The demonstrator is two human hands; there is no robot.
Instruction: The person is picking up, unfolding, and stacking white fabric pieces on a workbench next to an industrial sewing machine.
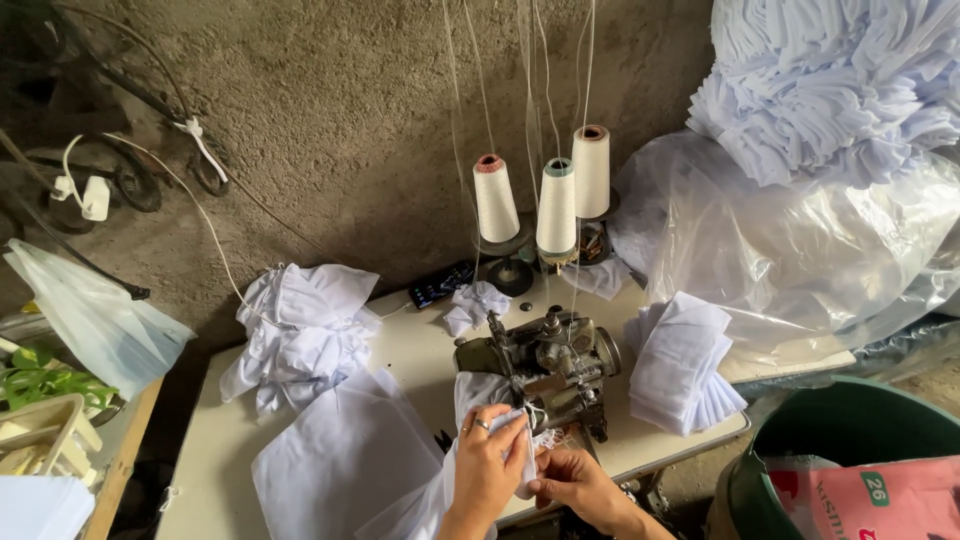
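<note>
My left hand [487, 466], with a ring on one finger, grips a piece of white cloth [480, 395] at the front of a small grey sewing machine [540, 360]. Just right of it, my right hand [578, 482] pinches the same cloth's edge close under the machine's needle area. The cloth runs down to the left into a larger flat white piece [340, 460]. Threads rise from the machine to three white thread cones [556, 208] standing behind it.
A crumpled heap of white cloth [300, 330] lies on the white table [215, 460] at the left, and a folded stack [682, 362] at the right. A dark phone [440, 284] lies at the back. Clear plastic bags [800, 240] and a green bin [850, 425] stand to the right.
</note>
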